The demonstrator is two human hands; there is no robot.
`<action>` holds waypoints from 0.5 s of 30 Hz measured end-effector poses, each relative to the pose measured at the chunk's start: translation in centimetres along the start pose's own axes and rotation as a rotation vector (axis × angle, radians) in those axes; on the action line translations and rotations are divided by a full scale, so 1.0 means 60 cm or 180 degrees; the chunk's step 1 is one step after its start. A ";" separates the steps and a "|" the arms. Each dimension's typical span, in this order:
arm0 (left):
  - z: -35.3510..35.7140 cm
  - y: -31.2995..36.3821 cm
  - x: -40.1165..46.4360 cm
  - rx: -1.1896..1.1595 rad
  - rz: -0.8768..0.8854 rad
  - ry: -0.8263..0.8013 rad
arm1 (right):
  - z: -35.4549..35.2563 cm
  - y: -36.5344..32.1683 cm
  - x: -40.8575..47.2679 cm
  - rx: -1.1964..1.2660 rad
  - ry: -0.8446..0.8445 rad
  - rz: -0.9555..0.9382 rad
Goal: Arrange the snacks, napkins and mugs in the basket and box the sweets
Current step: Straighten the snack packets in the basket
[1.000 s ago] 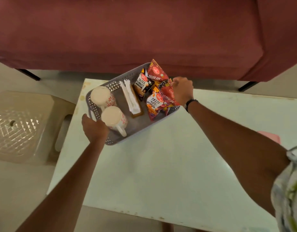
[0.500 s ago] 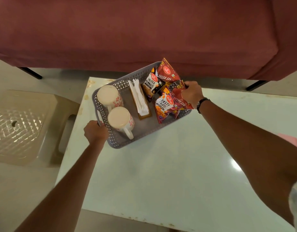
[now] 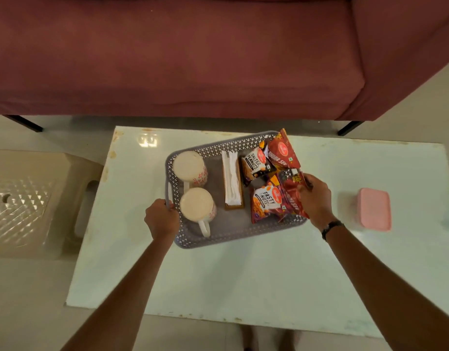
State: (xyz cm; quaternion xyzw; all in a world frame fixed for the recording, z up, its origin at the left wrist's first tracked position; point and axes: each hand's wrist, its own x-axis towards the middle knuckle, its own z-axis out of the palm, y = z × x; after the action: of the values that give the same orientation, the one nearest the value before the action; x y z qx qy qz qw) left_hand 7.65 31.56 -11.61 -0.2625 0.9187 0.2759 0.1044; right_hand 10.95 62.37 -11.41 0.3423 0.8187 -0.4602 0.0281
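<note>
A grey perforated basket (image 3: 218, 240) sits on the white table. Inside it stand two white floral mugs (image 3: 190, 168) (image 3: 197, 204) at the left, a wooden holder of white napkins (image 3: 232, 181) in the middle, and several snack packets (image 3: 265, 201) at the right. My left hand (image 3: 162, 219) is closed on the basket's left handle. My right hand (image 3: 315, 198) grips the basket's right end, pressing against a red snack packet (image 3: 290, 196); the rim under it is hidden. A pink lidded box (image 3: 374, 209) lies on the table to the right of the basket.
A dark red sofa (image 3: 180, 59) runs along the far side of the table (image 3: 243, 274). A beige plastic stool (image 3: 23, 201) stands on the floor left of the table. Bare tabletop lies in front of the basket.
The basket, held by both hands, has moved from the table's far left corner toward the middle and turned more square to me. The pink box has come into view.
</note>
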 end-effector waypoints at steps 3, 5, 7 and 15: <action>0.020 0.015 -0.029 0.0022 0.0142 -0.0072 | -0.036 0.043 -0.031 0.0110 0.0169 0.0181; 0.032 0.023 -0.045 0.0058 0.0207 -0.0096 | -0.053 0.067 -0.047 0.0230 0.0231 0.0301; 0.043 0.029 -0.057 0.0081 0.0266 -0.0118 | -0.064 0.091 -0.059 0.0339 0.0285 0.0404; 0.072 0.037 -0.085 0.0207 0.0456 -0.0208 | -0.086 0.149 -0.090 0.0519 0.0430 0.0679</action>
State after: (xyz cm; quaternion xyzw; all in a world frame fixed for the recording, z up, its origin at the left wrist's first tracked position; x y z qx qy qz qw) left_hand 10.92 37.76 -12.46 -0.1834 0.9397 0.2612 0.1228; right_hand 21.69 66.54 -13.07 0.4586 0.7376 -0.4956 -0.0062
